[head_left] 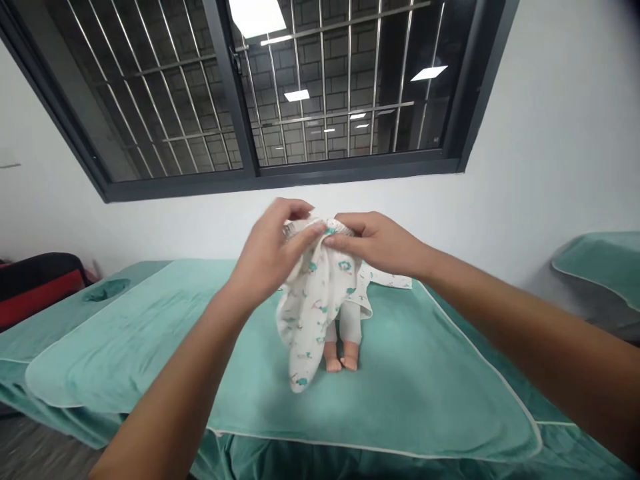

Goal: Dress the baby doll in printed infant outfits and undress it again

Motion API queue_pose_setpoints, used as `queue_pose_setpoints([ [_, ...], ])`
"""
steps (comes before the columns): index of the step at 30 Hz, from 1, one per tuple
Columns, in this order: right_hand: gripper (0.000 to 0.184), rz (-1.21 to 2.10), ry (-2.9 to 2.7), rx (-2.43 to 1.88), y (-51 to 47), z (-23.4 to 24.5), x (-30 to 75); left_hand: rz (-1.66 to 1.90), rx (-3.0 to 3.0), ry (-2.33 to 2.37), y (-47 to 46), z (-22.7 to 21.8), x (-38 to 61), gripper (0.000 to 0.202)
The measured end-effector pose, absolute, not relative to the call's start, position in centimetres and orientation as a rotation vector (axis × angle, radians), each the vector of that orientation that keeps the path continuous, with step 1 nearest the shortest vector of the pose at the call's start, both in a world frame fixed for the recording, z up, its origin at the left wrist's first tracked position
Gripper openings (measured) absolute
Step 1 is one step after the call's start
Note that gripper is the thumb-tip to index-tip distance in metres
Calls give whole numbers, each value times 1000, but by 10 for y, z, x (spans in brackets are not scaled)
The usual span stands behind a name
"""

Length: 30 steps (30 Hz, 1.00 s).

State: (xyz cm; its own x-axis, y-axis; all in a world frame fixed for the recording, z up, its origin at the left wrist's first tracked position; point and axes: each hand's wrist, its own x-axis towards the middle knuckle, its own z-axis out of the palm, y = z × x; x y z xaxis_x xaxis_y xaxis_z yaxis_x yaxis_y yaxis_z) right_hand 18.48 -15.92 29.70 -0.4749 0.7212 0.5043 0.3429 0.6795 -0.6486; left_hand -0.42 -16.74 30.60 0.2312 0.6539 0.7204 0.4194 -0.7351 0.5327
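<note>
Forearms [200,367]: reaching forward
Left hand [273,250]: fingers pinching printed garment [307,317]
Right hand [377,240]: fingers pinching likewise
Doll [351,327]: lying on green cover [425,380]

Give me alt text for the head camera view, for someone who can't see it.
The left hand and right hand hold up a patterned white garment, partly hiding a doll on a green cover, below a barred window.

Bright lights [257,17] are reflected in a dark-framed window [235,100] set into a white wall [545,133] above green-covered beds [125,327]
</note>
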Motion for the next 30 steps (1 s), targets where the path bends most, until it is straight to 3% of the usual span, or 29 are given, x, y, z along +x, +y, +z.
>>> queue_pose_setpoints([
  [5, 35, 806, -1913, -757, -143, 285, 191, 1245, 2186, 1024, -157, 289, 4, 29],
  [12, 38, 1244, -1700, -726, -108, 206, 206, 952, 1550, 688, -120, 234, 2, 32],
  [20, 34, 1357, -1225, -656, -54, 139, 211, 535, 1255, 580, -84, 157, 6, 34],
  [22, 34, 1386, -1198, -700, -49, 127, 214, 558, 1247, 615, -76, 147, 3, 30],
  [27, 40, 1602, -1596, -824, -55, 107, 214, 1018, 1011, 612, -56, 127, 6, 31],
  [30, 37, 1617, -1623, -918, -59, 105, 205, 1010, 989, 653, -54, 119, 12, 35],
])
